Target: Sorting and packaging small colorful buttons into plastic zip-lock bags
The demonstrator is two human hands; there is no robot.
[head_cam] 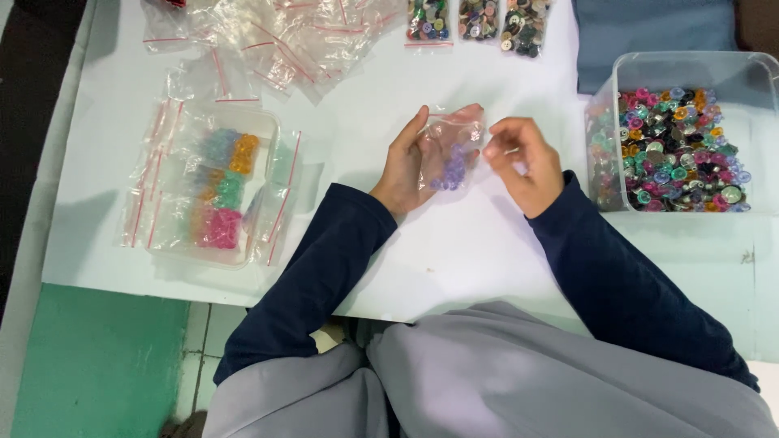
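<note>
head view, left hand [406, 166] cupped around a small clear zip bag of purple buttons [451, 158] above the white table [454, 243], right hand [523, 162] pinched the bag's top edge, clear tub of mixed buttons [677, 150] to the right, tray of filled bags [215, 186] to the left

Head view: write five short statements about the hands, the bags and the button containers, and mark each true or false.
1. The left hand holds a small clear bag with purple buttons inside. True.
2. The right hand rests inside the container of mixed buttons. False: it is at the bag's edge, apart from that container.
3. The mixed-button container sits right of both hands. True.
4. The tray of sorted bagged buttons holds only purple ones. False: pink, green and orange groups show too.
5. Empty clear bags lie at the table's far edge. True.
</note>
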